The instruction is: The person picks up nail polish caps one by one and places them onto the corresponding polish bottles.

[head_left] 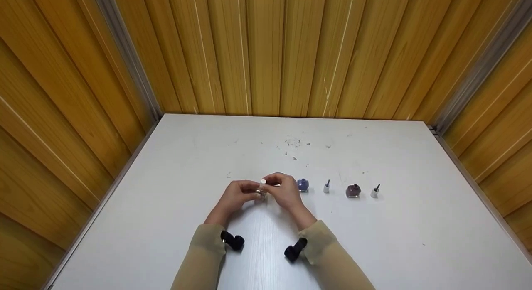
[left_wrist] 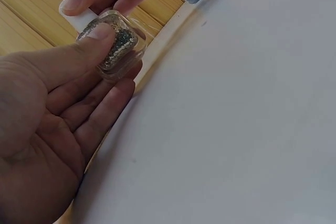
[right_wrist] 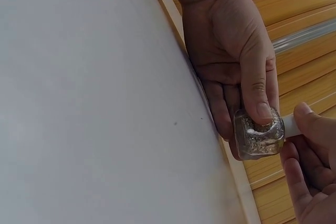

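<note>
On my feed the left hand (head_left: 236, 195) was gripping the glitter bottle (left_wrist: 127, 44) between thumb and fingers, while the right hand (head_left: 286, 192) pinched its white cap (right_wrist: 290, 125), which sat at the neck. I judged the step in hand to be turning that cap, most likely to loosen it, since the blue bottle (head_left: 303, 185) just right of the grip and the maroon bottle (head_left: 353, 191) farther right sat uncapped, with a first brush cap (head_left: 326, 189) and a second brush cap (head_left: 375, 193) beside them, brushes up. I could not tell whether the threads had given. To my mind the next move called for a steady left hold and a straight lift of the cap. Below the grip I saw a white tabletop (head_left: 166, 223), with dark specks (head_left: 293, 142) beyond the hands; past its far edge rose wood-grained panels (head_left: 266, 53), with metal posts (head_left: 124, 49) at both far corners
</note>
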The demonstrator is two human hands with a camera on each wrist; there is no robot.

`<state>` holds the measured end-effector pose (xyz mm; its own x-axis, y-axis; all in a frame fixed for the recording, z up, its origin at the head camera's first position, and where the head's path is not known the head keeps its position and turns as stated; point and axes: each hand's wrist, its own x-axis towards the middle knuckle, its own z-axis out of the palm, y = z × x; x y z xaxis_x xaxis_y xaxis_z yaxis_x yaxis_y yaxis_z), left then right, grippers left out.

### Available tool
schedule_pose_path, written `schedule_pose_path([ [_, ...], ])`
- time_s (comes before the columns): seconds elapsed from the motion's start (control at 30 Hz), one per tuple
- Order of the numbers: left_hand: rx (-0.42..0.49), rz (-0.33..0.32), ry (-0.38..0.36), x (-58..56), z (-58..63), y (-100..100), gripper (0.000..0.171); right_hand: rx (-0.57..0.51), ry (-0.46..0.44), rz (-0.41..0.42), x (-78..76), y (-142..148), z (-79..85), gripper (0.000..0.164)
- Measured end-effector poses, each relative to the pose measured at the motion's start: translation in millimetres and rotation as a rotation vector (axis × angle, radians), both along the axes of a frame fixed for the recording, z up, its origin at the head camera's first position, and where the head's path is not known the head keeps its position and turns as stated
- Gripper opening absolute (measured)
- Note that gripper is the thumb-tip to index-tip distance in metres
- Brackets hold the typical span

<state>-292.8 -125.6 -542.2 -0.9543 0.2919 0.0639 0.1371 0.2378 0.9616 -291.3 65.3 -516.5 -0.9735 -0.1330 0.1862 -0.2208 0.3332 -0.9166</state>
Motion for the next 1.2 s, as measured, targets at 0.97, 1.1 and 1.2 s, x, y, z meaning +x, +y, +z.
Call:
schedule_pose_path([
  [0.97,-0.050,0.207,0.081,-2.9,1.4,1.3,0.039,0.028,0.060,-0.018,-22.1,-24.0,3.2,0.019],
  [1.1,-0.068,0.233,0.067,-3.7,1.8,0.6,0.041,0.045,0.061,-0.028,-26.0,-28.2,4.1,0.019],
  [1.2,-0.082,0.249,0.056,-3.6,2.4,-0.7,0.042,0.055,0.058,-0.037,-28.0,-30.2,4.9,0.019],
])
